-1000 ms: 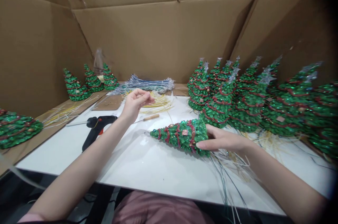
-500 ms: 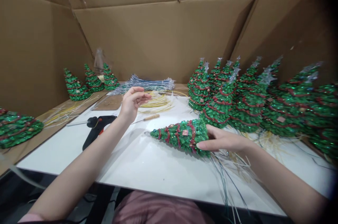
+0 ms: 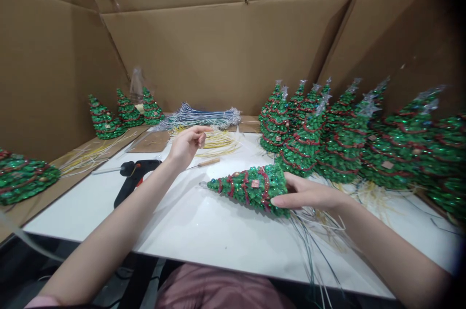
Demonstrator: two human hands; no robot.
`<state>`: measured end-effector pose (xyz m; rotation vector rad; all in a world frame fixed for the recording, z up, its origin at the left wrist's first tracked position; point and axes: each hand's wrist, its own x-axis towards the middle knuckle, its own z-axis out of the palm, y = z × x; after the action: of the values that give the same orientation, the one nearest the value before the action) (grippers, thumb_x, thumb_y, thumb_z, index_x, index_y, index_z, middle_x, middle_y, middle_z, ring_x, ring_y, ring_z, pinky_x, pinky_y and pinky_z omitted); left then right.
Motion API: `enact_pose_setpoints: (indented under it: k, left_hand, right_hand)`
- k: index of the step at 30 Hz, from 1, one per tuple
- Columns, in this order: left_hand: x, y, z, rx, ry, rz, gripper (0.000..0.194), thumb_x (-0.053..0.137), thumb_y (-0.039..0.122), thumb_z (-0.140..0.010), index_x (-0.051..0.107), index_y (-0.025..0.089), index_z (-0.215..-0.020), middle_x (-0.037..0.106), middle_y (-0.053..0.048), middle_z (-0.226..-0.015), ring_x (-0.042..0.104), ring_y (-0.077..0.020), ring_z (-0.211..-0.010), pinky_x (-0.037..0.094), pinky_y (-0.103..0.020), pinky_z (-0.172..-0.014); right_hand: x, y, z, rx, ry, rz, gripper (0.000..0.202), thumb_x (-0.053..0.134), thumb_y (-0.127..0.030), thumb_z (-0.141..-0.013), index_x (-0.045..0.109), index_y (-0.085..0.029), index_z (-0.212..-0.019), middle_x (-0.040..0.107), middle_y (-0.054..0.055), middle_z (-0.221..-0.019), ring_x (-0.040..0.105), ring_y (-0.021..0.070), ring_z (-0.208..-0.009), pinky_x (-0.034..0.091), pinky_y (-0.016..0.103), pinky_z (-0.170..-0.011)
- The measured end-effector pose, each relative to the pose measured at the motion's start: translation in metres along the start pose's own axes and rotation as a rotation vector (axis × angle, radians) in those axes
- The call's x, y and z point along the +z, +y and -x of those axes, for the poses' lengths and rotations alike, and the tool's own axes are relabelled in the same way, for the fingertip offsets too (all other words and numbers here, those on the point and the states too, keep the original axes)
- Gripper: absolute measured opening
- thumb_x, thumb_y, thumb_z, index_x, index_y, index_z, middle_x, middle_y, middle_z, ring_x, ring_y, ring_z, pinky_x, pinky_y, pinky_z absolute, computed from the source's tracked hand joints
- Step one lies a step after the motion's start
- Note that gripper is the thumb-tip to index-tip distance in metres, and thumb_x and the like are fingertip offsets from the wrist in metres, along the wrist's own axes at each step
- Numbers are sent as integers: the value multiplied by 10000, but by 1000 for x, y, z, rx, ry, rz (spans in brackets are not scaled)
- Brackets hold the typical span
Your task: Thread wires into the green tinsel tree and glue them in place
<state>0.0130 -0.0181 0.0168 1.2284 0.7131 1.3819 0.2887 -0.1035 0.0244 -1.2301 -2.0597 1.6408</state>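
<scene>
A small green Christmas tree (image 3: 247,185), trimmed with red garland and beads, lies on its side with its clear tip pointing left. My right hand (image 3: 309,192) is closed around its base, thumb on the near side. Green, dark and whitish wires (image 3: 309,246) trail from the base over the table's front edge. My left hand (image 3: 187,146) is raised in front of a bundle of yellow wires (image 3: 222,143). Its index finger is stretched out and the others are bent; I see nothing held there. Beside that hand lies an awl (image 3: 209,162) with a wooden handle.
A black glue gun (image 3: 136,178) lies on the white table (image 3: 182,241) beneath my left forearm. Several finished trees (image 3: 302,141) stand at right, and others (image 3: 104,117) at left. Bundled blue-and-white wires (image 3: 204,116) lie at the back, before cardboard walls (image 3: 211,52).
My left hand has dipped slightly and turned, its fingers now more bent apart from the index finger. My right hand and the tree stay where they were.
</scene>
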Motion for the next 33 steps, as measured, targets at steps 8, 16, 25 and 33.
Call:
enact_pose_setpoints:
  k: [8, 16, 25, 33]
  left_hand:
    - [4, 2, 4, -37, -52, -68, 272, 580, 327, -808, 675, 96, -701, 378, 31, -495, 269, -59, -452, 336, -202, -502]
    - [0, -7, 0, 20, -82, -168, 382, 713, 475, -698, 549, 140, -619, 507, 23, -591, 402, -75, -534, 322, -209, -544]
    - [-2, -10, -1, 57, -129, -148, 291, 564, 426, -846, 441, 179, -752, 581, 22, -598, 551, -123, -598, 398, -249, -665]
    - [0, -8, 0, 78, -152, -97, 185, 638, 234, -768, 510, 152, -873, 661, -40, -735, 590, -114, -648, 421, -236, -680]
  right_hand:
    - [2, 1, 0, -12, 8, -24, 515, 678, -568, -661, 534, -183, -972, 482, 9, -743, 384, 104, -571, 313, 223, -449]
    - [1, 4, 0, -21, 39, -7, 456, 680, -564, -656, 528, -191, -868, 484, -3, -687, 389, 98, -530, 315, 229, -429]
    - [0, 1, 1, 7, 8, 15, 462, 666, -559, -680, 531, -190, -921, 531, 33, -779, 454, 133, -598, 361, 245, -454]
    - [0, 0, 1, 24, 7, -9, 525, 679, -575, -665, 541, -190, -995, 519, 21, -769, 426, 127, -582, 344, 244, -465]
